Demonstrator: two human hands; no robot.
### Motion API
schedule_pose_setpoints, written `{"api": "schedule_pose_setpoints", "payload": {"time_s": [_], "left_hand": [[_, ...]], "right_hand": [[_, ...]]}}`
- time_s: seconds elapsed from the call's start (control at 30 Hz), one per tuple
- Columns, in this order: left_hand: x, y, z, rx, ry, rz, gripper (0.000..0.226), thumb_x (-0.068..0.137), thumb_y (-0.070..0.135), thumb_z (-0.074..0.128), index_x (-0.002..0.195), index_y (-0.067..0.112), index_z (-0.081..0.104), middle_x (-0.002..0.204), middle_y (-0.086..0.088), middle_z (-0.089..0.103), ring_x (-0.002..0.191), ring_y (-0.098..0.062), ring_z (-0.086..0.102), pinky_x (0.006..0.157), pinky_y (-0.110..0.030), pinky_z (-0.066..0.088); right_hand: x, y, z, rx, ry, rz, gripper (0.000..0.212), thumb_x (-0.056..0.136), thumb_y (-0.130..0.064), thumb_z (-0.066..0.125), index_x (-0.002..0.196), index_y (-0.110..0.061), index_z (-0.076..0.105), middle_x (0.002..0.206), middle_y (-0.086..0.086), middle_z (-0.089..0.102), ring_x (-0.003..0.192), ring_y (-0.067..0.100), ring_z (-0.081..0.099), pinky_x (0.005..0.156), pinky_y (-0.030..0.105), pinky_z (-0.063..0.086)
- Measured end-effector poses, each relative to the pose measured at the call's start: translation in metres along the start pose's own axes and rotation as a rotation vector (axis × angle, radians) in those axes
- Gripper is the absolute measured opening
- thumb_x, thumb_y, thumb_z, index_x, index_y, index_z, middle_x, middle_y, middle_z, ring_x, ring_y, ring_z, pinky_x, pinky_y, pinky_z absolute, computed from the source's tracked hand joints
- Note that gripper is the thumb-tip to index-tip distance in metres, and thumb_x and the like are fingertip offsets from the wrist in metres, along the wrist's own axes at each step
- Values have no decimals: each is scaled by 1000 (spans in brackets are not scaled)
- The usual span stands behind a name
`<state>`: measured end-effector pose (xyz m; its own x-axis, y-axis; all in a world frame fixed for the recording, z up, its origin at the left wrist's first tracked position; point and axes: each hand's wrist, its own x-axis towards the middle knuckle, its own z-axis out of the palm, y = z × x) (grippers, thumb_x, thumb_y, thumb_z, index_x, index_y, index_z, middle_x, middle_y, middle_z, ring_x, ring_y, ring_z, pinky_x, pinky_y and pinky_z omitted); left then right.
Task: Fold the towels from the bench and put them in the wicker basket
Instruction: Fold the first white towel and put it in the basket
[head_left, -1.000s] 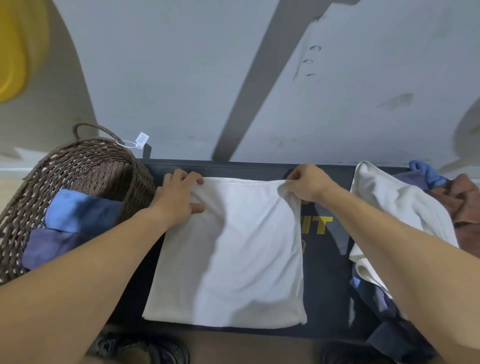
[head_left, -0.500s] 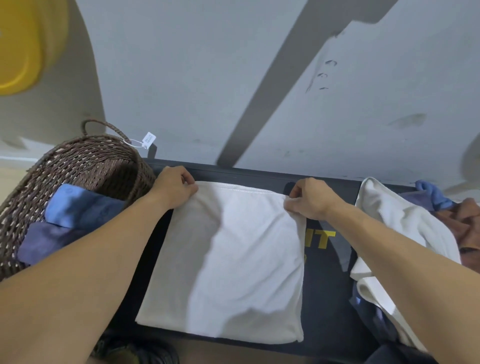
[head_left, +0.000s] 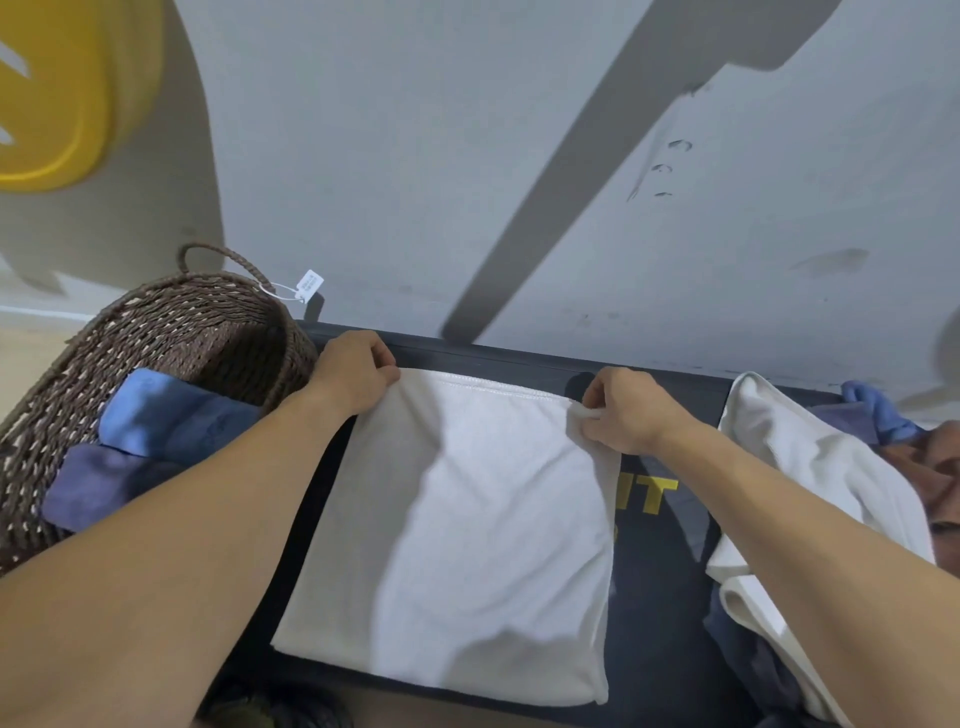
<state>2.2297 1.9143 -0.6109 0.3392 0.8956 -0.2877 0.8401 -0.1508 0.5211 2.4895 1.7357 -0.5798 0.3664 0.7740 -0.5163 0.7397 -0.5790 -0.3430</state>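
A white towel (head_left: 467, 530) lies flat, folded into a rectangle, on the dark bench (head_left: 660, 613). My left hand (head_left: 353, 376) pinches its far left corner. At the far right corner my right hand (head_left: 626, 410) pinches the fabric, which bunches up a little there. The brown wicker basket (head_left: 171, 327) stands at the left end of the bench, right beside my left hand. Inside it lie a folded light blue towel (head_left: 166, 415) and a darker blue one (head_left: 98, 480).
A heap of unfolded towels sits at the bench's right end: a white one (head_left: 810, 467) on top, with blue (head_left: 878, 410), brown (head_left: 935, 467) and dark blue (head_left: 753, 660) cloth under it. A grey wall (head_left: 467, 156) rises just behind the bench. A price tag (head_left: 309, 285) hangs off the basket handle.
My left hand has gone from resting flat on the towel's far left corner to pinching it. Both hands have shifted slightly, and the view has tilted.
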Motion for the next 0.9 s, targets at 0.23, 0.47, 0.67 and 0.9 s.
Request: {"api": "schedule_pose_setpoints", "payload": {"time_s": [0.23, 0.47, 0.67, 0.9], "left_hand": [[1, -4, 2, 24, -5, 37, 11, 85, 17, 72, 86, 20, 61, 84, 3, 58, 83, -21, 57, 79, -32, 47], [12, 7, -26, 157, -283, 16, 15, 92, 17, 62, 80, 17, 70, 80, 3, 63, 73, -16, 56, 74, -27, 46], [8, 7, -25, 14, -199, -5, 14, 91, 22, 65, 77, 24, 65, 85, 5, 64, 82, -11, 58, 77, -27, 44], [-3, 4, -4, 112, 23, -20, 21, 90, -1, 50, 89, 12, 67, 100, -7, 64, 96, -28, 61, 84, -33, 48]], "right_hand": [[2, 16, -21, 493, -134, -44, 12, 91, -19, 70, 81, -13, 72, 69, -2, 68, 67, 12, 62, 64, 26, 51], [2, 30, -16, 745, -62, 56, 12, 81, -16, 80, 81, -5, 76, 64, 5, 72, 55, 16, 68, 54, 27, 57], [8, 32, -5, 677, 26, 95, 14, 87, -20, 74, 80, -8, 75, 67, 7, 71, 61, 21, 67, 58, 35, 60], [3, 25, 14, 474, 227, 110, 24, 92, -36, 67, 80, -16, 69, 71, 3, 72, 47, 17, 68, 57, 26, 54]]}}
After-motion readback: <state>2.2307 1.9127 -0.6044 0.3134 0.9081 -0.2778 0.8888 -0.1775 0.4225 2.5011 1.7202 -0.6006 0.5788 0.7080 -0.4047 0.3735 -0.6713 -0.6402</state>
